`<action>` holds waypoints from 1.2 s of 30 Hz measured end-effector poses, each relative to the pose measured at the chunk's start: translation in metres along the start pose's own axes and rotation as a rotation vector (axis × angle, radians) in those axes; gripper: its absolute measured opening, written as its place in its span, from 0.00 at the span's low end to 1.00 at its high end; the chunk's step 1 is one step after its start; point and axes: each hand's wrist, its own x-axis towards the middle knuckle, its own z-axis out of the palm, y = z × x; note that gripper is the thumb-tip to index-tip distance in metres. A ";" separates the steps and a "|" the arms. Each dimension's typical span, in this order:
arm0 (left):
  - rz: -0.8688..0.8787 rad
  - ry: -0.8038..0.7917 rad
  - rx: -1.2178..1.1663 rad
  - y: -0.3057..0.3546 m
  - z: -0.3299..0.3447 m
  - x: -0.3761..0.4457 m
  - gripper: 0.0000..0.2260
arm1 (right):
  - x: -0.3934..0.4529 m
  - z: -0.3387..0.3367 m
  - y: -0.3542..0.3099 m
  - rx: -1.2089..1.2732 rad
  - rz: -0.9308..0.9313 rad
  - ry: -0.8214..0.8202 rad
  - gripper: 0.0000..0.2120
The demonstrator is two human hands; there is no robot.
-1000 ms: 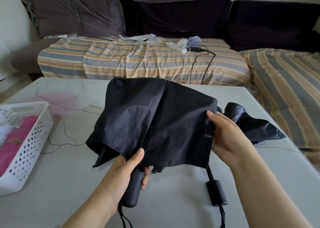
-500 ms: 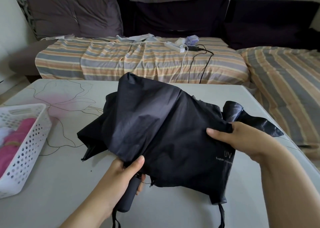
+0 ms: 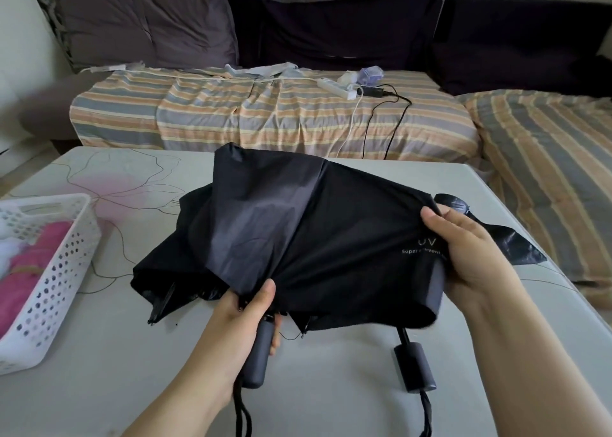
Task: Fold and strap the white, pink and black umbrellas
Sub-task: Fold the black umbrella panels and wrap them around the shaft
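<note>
Black umbrella (image 3: 318, 237) | L hand (image 3: 245, 324) fingers wrap handle | R hand (image 3: 470, 251) fingers pinch canopy edge

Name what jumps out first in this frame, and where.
The black umbrella dominates mid-table, its canopy loose and unstrapped; the left hand grips its handle at the near edge while the right hand pinches the fabric beside the UV print. A second dark handle lies on the table nearby. At far left, a white basket holds pink and white items.
</note>
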 end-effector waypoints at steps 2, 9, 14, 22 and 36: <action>-0.014 0.004 -0.021 0.001 0.000 -0.001 0.15 | 0.000 0.000 0.001 0.022 0.010 0.007 0.06; -0.079 0.024 -0.088 0.005 0.001 0.001 0.20 | -0.019 0.018 0.022 -0.189 0.354 -0.231 0.04; -0.060 -0.016 -0.077 0.007 0.005 -0.001 0.27 | -0.024 0.034 0.031 -0.018 0.190 -0.184 0.05; 0.013 -0.089 -0.148 0.008 0.005 -0.004 0.16 | -0.032 0.054 0.040 0.295 0.201 -0.147 0.18; -0.004 -0.104 -0.161 0.008 0.001 -0.005 0.08 | -0.043 0.067 0.051 0.150 0.292 -0.322 0.17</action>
